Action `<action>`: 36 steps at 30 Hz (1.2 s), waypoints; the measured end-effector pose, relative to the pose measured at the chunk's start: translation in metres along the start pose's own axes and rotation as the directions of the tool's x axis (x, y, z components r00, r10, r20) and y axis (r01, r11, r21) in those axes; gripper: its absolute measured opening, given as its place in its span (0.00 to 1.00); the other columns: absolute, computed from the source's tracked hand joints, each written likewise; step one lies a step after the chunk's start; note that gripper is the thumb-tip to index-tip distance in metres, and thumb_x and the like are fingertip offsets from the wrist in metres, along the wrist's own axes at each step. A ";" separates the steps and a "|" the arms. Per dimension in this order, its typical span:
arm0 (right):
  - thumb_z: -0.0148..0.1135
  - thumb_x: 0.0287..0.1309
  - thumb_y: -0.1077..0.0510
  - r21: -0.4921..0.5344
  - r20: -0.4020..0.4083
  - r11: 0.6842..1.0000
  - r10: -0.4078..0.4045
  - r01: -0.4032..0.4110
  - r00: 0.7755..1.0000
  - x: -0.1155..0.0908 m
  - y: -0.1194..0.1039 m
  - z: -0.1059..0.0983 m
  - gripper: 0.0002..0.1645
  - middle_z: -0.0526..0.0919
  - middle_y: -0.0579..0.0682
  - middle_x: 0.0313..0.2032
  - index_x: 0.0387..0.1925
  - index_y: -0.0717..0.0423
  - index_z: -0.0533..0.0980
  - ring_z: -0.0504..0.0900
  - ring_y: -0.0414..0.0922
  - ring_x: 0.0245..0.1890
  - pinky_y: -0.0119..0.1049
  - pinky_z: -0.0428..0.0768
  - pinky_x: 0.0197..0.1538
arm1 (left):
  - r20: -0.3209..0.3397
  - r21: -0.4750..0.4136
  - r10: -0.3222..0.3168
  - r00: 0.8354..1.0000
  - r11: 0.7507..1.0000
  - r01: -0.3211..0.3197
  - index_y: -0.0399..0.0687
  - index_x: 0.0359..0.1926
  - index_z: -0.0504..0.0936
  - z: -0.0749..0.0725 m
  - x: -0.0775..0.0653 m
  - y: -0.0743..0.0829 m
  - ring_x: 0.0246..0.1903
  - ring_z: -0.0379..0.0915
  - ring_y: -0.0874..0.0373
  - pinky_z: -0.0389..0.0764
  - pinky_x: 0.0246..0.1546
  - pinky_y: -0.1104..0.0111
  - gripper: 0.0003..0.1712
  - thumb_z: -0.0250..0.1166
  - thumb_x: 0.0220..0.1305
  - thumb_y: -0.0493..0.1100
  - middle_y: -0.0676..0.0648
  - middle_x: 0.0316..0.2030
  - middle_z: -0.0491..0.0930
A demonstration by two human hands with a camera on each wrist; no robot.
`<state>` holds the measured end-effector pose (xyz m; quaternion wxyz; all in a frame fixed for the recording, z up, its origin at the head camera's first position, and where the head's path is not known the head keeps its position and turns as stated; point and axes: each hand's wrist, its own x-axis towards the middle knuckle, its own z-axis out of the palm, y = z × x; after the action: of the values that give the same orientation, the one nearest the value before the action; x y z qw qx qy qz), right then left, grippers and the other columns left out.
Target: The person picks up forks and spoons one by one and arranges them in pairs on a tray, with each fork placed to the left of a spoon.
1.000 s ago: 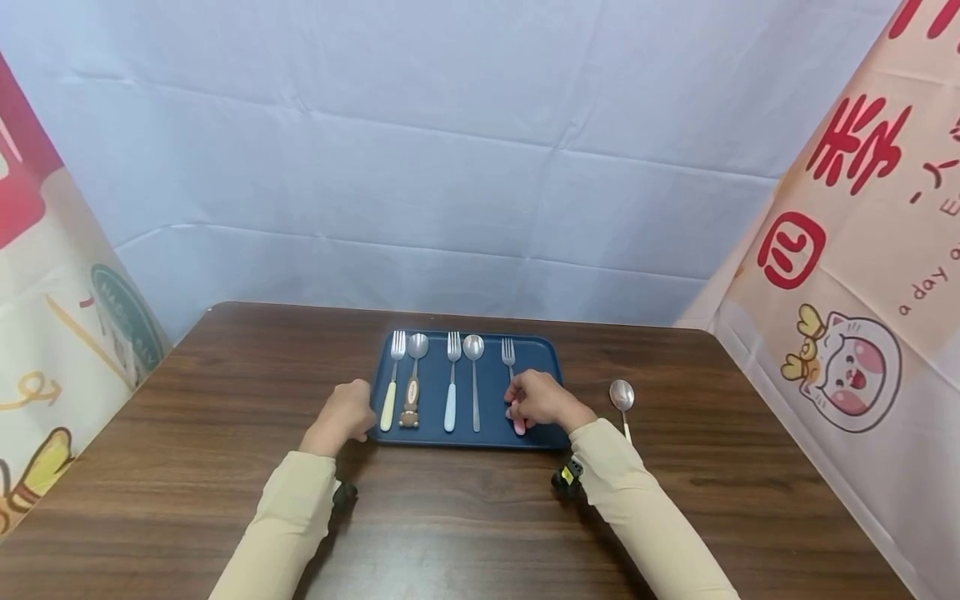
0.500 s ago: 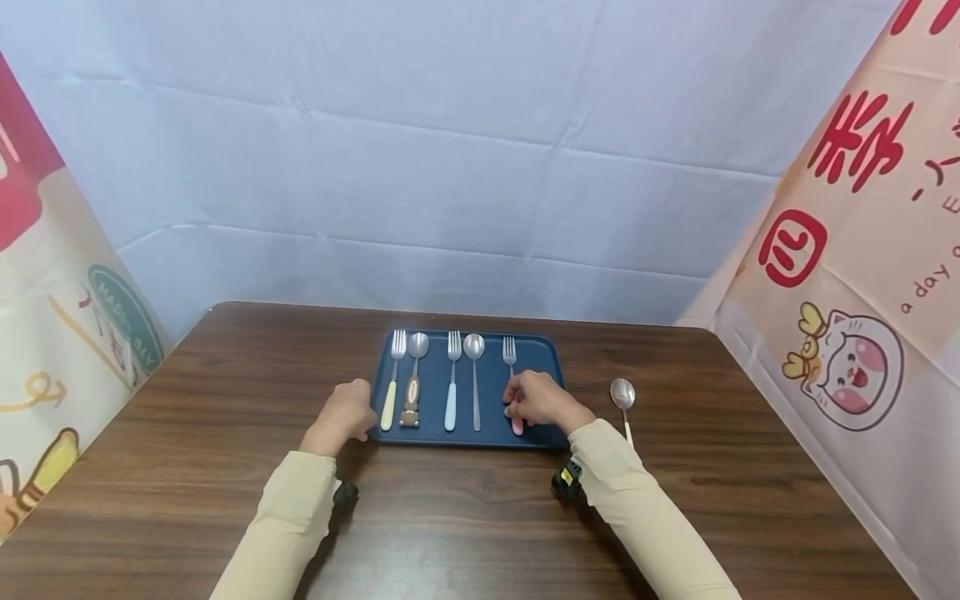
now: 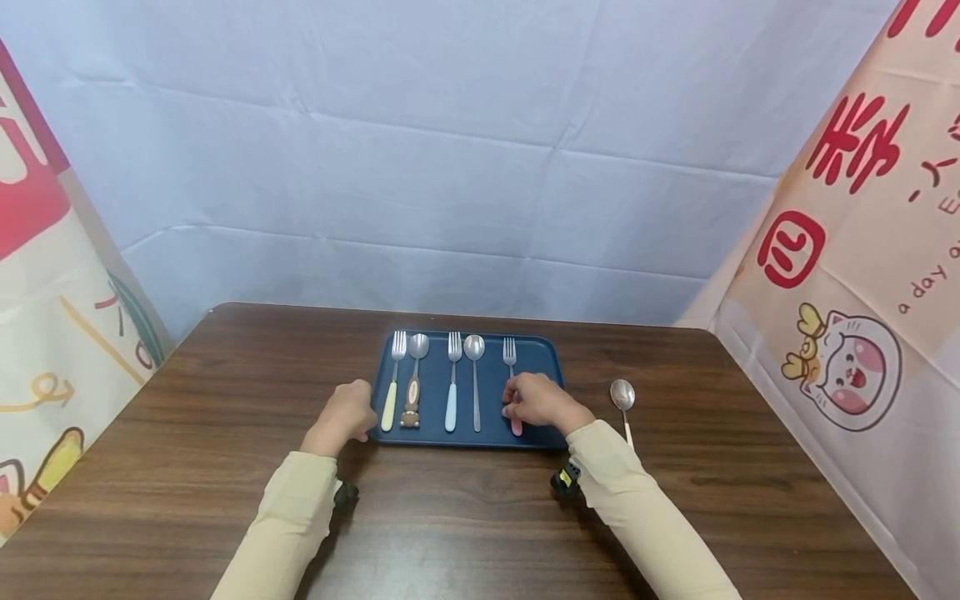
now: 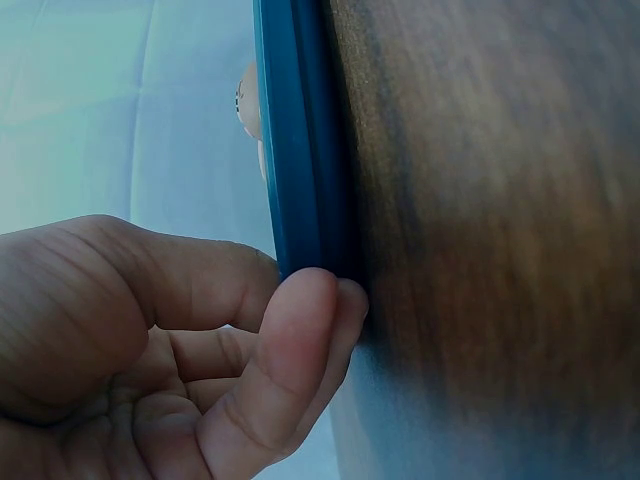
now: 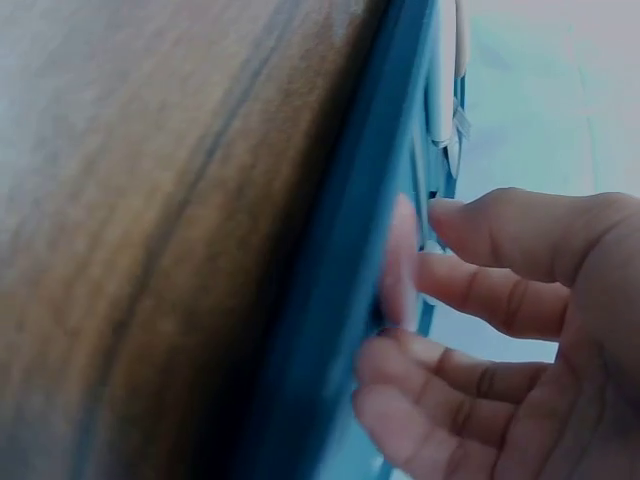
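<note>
A dark blue tray [image 3: 498, 442] lies on the wooden table, bearing cutlery side by side. At its left front corner, my left hand [image 3: 347, 414] grips the rim, thumb and fingertips pinching the tray wall [image 4: 300, 130] in the left wrist view. My right hand [image 3: 542, 400] is over the tray's right part, fingers curled around the pink handle of a fork [image 3: 510, 354]. In the right wrist view that pink handle [image 5: 400, 265] lies between the thumb above and the lower fingers. The fork's tines point to the tray's far edge; its handle's middle is hidden under the hand.
To the fork's left lie a plain metal spoon [image 3: 475, 383], a light-blue-handled fork [image 3: 451, 404], a brown bear-handled spoon [image 3: 412, 396] and a yellow-handled fork [image 3: 390, 404]. A white-handled spoon [image 3: 622, 395] rests on the table, right of the tray, partly behind the right sleeve.
The pink fork's handle end has shifted slightly left with my right hand, so the fork stands straighter. My left hand has stayed at the tray's corner.
</note>
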<state>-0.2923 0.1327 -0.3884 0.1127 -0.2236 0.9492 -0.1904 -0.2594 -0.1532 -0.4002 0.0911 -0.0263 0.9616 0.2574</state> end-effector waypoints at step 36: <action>0.66 0.51 0.58 -0.266 -0.072 0.964 0.003 -0.022 0.997 -0.024 0.006 -0.006 0.14 0.75 0.54 0.37 0.41 0.57 0.79 0.70 0.47 0.35 0.43 0.75 0.38 | -0.008 -0.004 0.007 1.000 1.000 -0.007 0.24 0.41 0.72 0.001 0.000 0.000 0.13 0.73 0.57 0.73 0.14 0.72 0.13 0.54 0.51 0.26 0.38 0.24 0.71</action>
<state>-0.2753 0.1502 -0.3823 0.0487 -0.2240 0.9710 -0.0679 -0.2589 -0.1530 -0.4006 0.0863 -0.0244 0.9616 0.2594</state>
